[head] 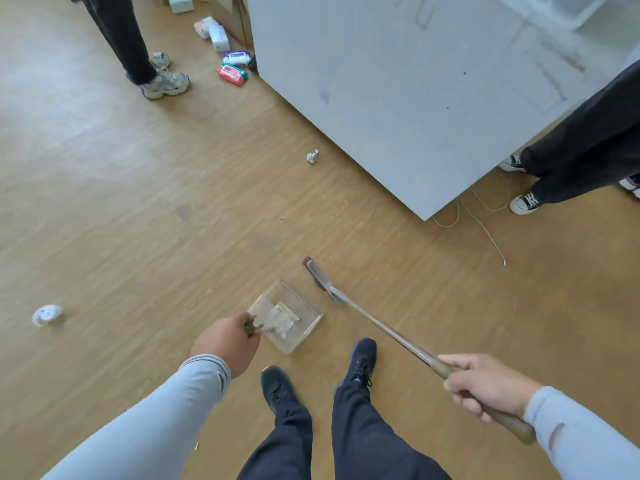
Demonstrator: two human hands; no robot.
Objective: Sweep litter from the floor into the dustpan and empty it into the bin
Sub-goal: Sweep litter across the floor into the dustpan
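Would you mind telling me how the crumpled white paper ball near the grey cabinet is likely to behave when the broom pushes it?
The crumpled paper ball looks small and loosely wadded, so it is probably very light and may skip ahead of the broom head. Its uneven creases suggest it would tumble rather than roll straight. On the smooth wooden floor it likely slides easily.

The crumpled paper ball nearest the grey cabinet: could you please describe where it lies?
Find the big grey cabinet; the crumpled paper ball lies on the wood floor just off its left edge. Unlike the coloured packets farther up, it is small, white and alone.
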